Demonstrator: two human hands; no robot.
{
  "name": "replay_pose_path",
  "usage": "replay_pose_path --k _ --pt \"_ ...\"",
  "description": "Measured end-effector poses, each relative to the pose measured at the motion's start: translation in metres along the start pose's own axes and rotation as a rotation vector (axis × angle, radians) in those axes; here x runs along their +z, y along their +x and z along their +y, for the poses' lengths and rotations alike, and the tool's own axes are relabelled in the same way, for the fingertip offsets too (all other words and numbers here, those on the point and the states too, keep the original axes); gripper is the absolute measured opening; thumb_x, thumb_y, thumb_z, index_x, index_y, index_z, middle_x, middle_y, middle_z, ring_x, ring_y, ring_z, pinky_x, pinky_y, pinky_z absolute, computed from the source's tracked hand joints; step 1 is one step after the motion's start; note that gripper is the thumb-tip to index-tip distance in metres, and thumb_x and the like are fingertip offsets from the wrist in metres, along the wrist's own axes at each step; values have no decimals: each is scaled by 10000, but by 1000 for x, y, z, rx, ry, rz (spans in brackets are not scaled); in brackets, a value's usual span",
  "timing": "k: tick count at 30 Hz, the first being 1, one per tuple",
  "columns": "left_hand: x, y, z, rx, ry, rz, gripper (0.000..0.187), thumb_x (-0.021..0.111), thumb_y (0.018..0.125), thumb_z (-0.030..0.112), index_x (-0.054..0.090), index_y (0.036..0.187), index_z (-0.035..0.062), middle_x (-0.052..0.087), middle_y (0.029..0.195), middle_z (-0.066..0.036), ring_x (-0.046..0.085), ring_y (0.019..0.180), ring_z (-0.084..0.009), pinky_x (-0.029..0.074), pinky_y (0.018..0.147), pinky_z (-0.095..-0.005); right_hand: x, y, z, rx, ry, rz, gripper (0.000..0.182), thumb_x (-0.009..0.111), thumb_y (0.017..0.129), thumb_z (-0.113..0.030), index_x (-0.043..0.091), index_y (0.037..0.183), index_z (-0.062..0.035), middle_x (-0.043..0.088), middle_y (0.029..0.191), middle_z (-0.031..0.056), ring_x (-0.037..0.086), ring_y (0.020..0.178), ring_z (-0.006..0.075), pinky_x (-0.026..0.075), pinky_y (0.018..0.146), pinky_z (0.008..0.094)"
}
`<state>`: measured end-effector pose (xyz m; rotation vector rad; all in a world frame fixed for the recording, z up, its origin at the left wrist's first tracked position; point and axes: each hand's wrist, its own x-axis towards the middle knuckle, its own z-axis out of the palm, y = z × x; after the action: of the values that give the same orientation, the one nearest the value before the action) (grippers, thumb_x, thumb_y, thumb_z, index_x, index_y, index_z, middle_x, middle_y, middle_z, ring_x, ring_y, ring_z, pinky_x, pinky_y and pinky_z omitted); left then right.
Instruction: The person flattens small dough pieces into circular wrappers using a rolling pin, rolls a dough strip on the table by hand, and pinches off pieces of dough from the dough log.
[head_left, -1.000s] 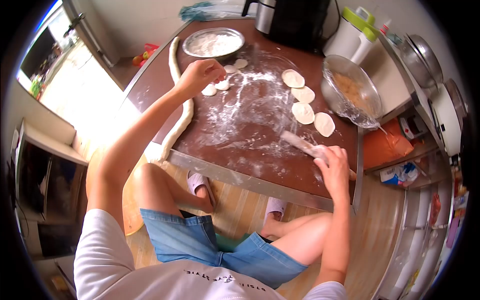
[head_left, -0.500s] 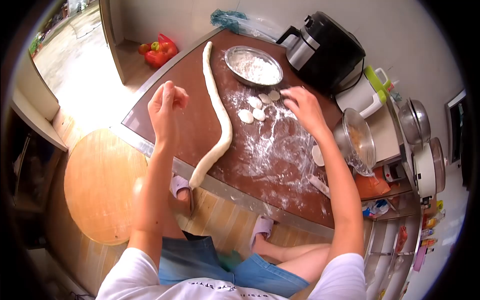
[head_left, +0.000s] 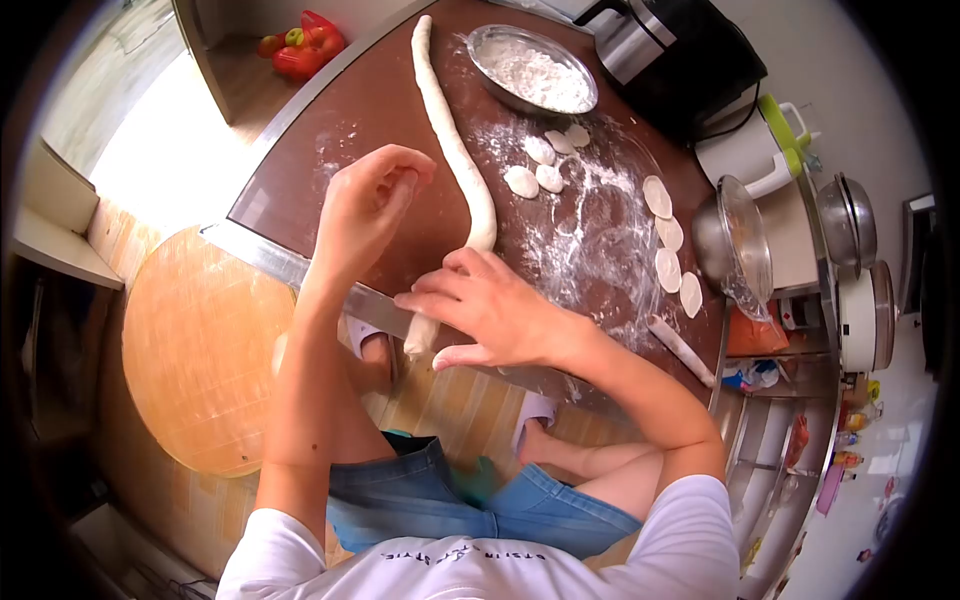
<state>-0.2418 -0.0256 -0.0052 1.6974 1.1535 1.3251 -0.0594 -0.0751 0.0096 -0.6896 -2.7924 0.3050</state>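
A long white dough rope [head_left: 455,150] runs down the brown floured table [head_left: 330,130] to its near edge. My right hand [head_left: 490,312] is closed over the rope's near end, whose tip hangs just past the metal table rim. My left hand [head_left: 368,205] hovers raised beside the rope with its fingers loosely curled and nothing in them. Several small cut dough pieces [head_left: 535,175] lie right of the rope. Flattened round wrappers [head_left: 668,235] sit in a row further right. A wooden rolling pin [head_left: 683,350] lies near the table's right corner.
A metal bowl of flour [head_left: 530,70] stands at the far end, with a black appliance [head_left: 680,50] and a white kettle [head_left: 750,150] beyond. A covered metal bowl of filling [head_left: 735,245] sits at the right edge. A round wooden board [head_left: 200,350] lies lower left.
My right hand left the small dough pieces and came back to take the rope's near end. My left hand moved right, closer to the rope. The view shifted nearer the table.
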Motion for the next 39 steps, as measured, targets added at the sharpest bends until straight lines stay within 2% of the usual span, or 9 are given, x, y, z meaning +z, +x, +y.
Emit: replay_pose_path --k 3,6,16,19,23,25,28,31,39 --pt "22 12 11 539 325 -279 349 493 708 -84 599 1018 38 620 1036 -81 566 999 -213 465 845 -331 10 -21 -2 -51 -53 7 446 745 623 -278 607 1017 -121 552 985 48 481 967 238 403 857 370" --pt "47 25 3 735 568 -514 475 481 674 -80 573 1118 62 533 1222 -100 442 1190 -265 369 1001 -366 -2 -56 2 -16 -58 38 337 745 615 -210 610 913 -128 547 974 22 491 936 229 408 838 356" --pt "27 63 -21 573 892 -738 365 620 639 3 531 990 49 512 990 -102 507 996 -281 447 828 -390 -36 -182 21 542 -144 288 279 595 794 -68 567 1071 -58 493 1196 96 455 1120 282 384 954 394" --pt "8 32 -11 579 947 -714 362 634 637 13 527 981 46 508 979 -100 506 976 -278 461 787 -387 0 -163 7 551 -200 165 556 430 917 -368 333 1337 -16 319 1402 150 280 1318 281 232 1082 429" --pt "-12 -10 19 353 1064 -768 442 655 642 43 530 1065 33 507 1065 -91 504 1027 -255 465 845 -355 18 -154 13 636 -366 91 652 345 919 -474 249 1393 -37 253 1452 131 201 1358 264 140 1094 493" --pt "8 -14 29 427 859 -596 434 554 792 224 493 1175 28 436 1286 -135 422 1200 -301 386 980 -422 23 -140 49 684 -472 153 644 344 920 -476 263 1393 -46 250 1453 128 197 1359 268 136 1091 501" --pt "92 -7 -1 549 902 -446 574 340 933 403 319 1359 20 238 1460 -124 142 1376 -242 80 1130 -394 7 -106 97 636 -436 213 587 328 940 -428 313 1366 -25 279 1443 122 185 1365 255 125 1100 477" --pt "125 18 -15 689 910 -253 580 323 938 404 345 1336 -17 299 1427 -152 201 1358 -270 125 1112 -411 15 -104 95 629 -228 181 570 331 946 -392 307 1364 -4 277 1439 147 184 1366 258 125 1100 470" --pt "86 -87 22 552 708 -796 742 291 909 533 195 1404 -10 146 1482 -159 79 1388 -264 76 1119 -423 22 -142 -28 687 -180 75 725 285 912 -527 164 1418 -22 117 1492 140 101 1384 281 85 1082 534"
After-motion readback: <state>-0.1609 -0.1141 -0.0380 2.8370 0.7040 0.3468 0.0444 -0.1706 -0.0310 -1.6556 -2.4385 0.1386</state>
